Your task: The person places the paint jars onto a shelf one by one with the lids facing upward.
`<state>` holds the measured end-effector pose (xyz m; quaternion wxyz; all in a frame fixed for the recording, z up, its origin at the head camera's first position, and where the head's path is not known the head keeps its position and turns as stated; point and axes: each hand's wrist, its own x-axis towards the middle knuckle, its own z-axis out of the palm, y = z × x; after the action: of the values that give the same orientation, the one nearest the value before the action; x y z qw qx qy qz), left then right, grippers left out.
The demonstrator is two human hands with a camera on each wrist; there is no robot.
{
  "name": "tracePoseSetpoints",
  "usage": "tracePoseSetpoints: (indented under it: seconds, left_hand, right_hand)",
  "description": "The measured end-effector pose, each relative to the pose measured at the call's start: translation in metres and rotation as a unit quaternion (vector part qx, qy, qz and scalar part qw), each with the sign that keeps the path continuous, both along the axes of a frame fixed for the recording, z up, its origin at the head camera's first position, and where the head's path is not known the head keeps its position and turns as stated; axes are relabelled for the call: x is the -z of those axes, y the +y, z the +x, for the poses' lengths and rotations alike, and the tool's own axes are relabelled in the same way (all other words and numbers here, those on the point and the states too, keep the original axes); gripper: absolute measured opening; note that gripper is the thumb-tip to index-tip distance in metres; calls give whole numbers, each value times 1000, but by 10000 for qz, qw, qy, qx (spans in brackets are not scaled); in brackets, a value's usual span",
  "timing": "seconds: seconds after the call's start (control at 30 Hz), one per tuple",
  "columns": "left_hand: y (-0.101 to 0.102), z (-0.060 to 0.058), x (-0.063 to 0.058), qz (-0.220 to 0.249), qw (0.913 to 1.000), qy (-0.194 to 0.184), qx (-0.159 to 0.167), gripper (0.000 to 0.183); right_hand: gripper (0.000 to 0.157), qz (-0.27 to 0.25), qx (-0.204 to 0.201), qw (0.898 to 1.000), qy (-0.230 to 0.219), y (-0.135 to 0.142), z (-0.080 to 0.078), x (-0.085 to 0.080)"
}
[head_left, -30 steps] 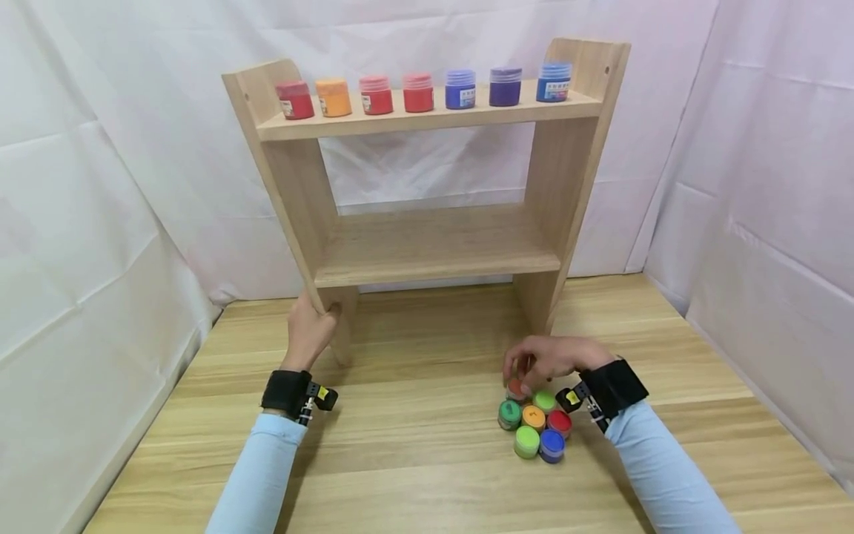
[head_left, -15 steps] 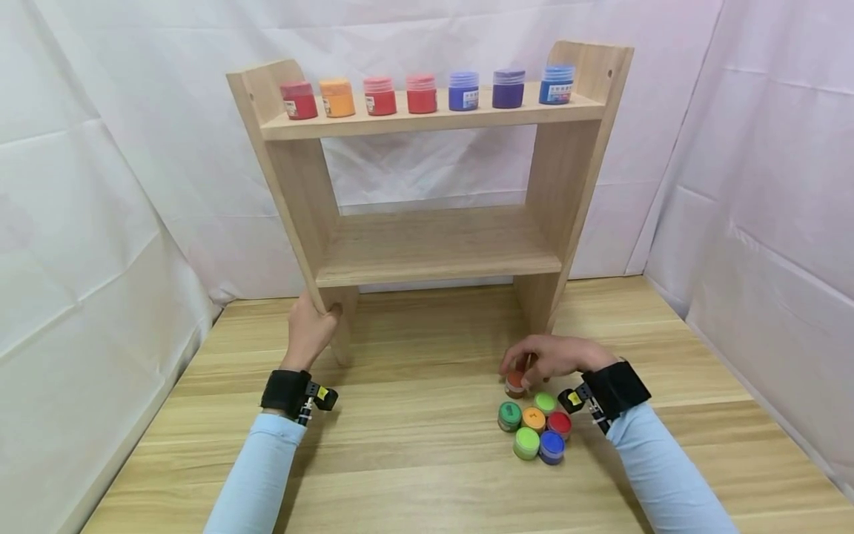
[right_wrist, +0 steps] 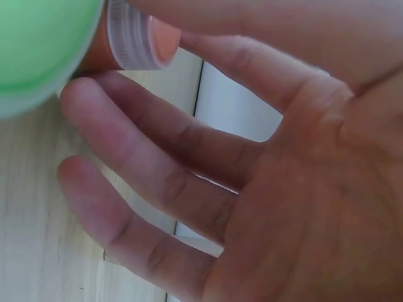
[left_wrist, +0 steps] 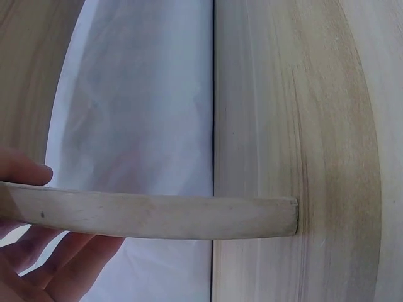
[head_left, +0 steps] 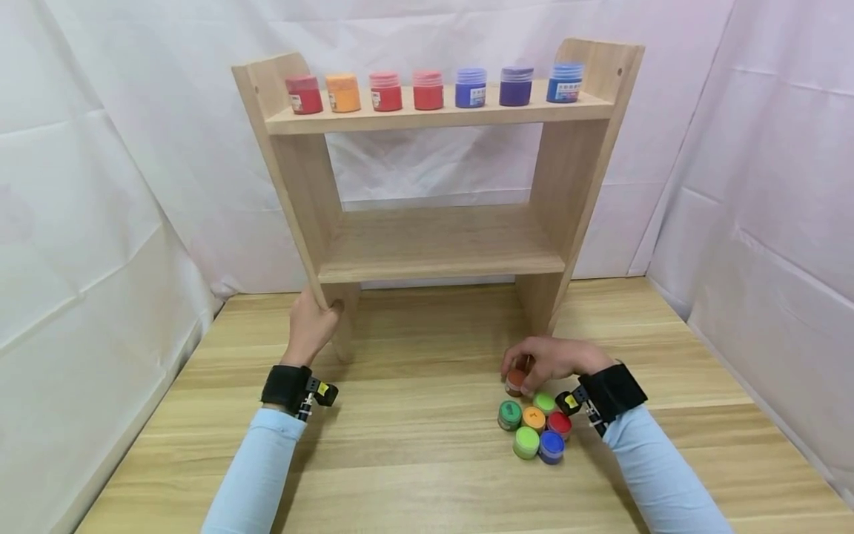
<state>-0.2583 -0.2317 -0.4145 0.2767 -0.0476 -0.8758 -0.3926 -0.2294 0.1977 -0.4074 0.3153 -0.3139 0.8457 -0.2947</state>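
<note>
My left hand (head_left: pixel 313 326) grips the front edge of the wooden shelf's left side panel (head_left: pixel 300 185), just above the table. In the left wrist view that panel edge (left_wrist: pixel 157 215) crosses the frame, with my fingers (left_wrist: pixel 25 173) round it. My right hand (head_left: pixel 545 360) is curled over a small orange-red paint jar (head_left: pixel 515 382) and pinches it at the far edge of a cluster of jars. The right wrist view shows the jar's ribbed orange lid (right_wrist: pixel 135 44) by my fingertips, next to a green lid (right_wrist: pixel 38 50).
The cluster holds dark green (head_left: pixel 510 414), orange (head_left: pixel 534 417), red (head_left: pixel 559 423), light green (head_left: pixel 526 442) and blue (head_left: pixel 551 446) jars. Several jars, red through blue, line the top shelf (head_left: pixel 440 117). The middle shelf (head_left: pixel 440 252) is bare. White cloth hangs all around.
My right hand has drawn the orange-red jar a little away from the cluster. The left hand keeps its hold on the shelf panel. The view has shifted slightly.
</note>
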Motion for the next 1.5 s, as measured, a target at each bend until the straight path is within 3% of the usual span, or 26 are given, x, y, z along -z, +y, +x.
tracePoseSetpoints:
  seconds: [0.3, 0.67, 0.97, 1.2, 1.5]
  left_hand:
    - [0, 3, -1, -21, 10000, -64, -1, 50]
    - [2, 4, -1, 101, 9999, -99, 43, 53]
    - [3, 4, -3, 39, 10000, -51, 51, 53]
    - [4, 5, -2, -3, 10000, 20, 93, 52]
    - [3, 2, -1, -14, 10000, -18, 44, 54]
  right_hand:
    - [38, 132, 206, 9997, -50, -3, 0, 5]
    - [43, -46, 161, 9997, -170, -4, 2, 3]
    - [32, 144, 204, 9987, 455, -4, 1, 4]
    - [28, 236, 297, 9969, 683, -4, -1, 6]
    - [23, -372, 274, 9938, 1014, -2, 0, -2]
